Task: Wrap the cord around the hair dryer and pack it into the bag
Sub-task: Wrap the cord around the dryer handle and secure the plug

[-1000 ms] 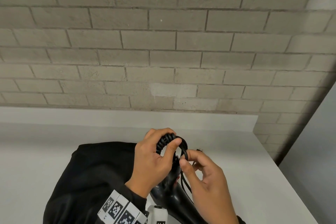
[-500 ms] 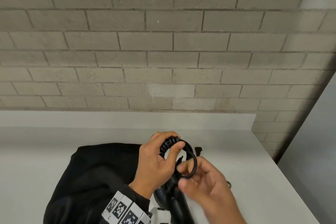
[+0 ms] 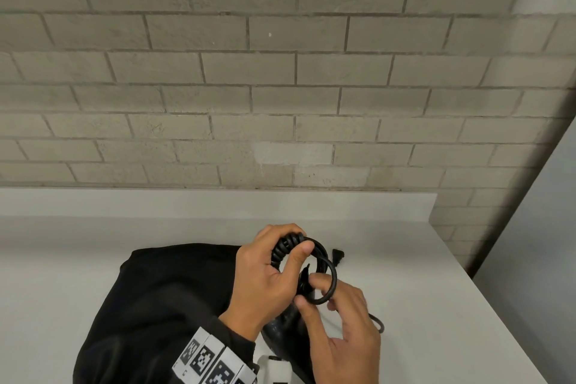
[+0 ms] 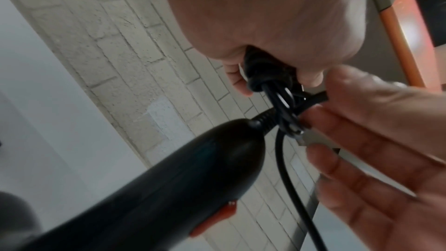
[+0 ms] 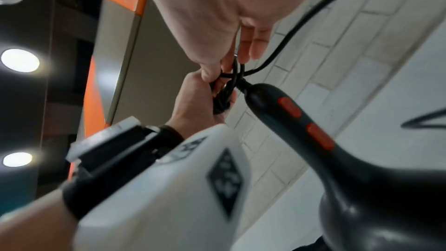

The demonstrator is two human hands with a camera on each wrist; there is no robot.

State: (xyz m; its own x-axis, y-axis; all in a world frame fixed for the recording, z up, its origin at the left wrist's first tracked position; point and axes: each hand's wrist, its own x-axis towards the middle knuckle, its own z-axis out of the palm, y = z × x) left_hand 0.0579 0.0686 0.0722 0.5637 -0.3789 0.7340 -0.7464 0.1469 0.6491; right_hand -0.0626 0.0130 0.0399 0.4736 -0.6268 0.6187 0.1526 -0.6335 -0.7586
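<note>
A black hair dryer (image 3: 282,329) with orange buttons (image 5: 289,107) hangs handle-up below my hands, over the black bag (image 3: 162,299). My left hand (image 3: 268,274) grips a bundle of coiled black cord (image 3: 282,248) at the handle's end. A single cord loop (image 3: 332,282) sticks out to the right, and my right hand (image 3: 339,318) pinches it with thumb and fingers. The plug (image 3: 338,256) lies on the counter behind the loop. In the left wrist view the coil (image 4: 267,75) sits in my fist above the dryer handle (image 4: 193,161).
The white counter (image 3: 436,305) runs to a brick wall (image 3: 280,87) at the back and ends in an edge at the right. A loose stretch of cord (image 3: 377,323) trails on the counter right of my right hand.
My right hand has drawn a cord loop out to the right and down from the coil, then slid back under it. The left hand keeps its grip on the coil.
</note>
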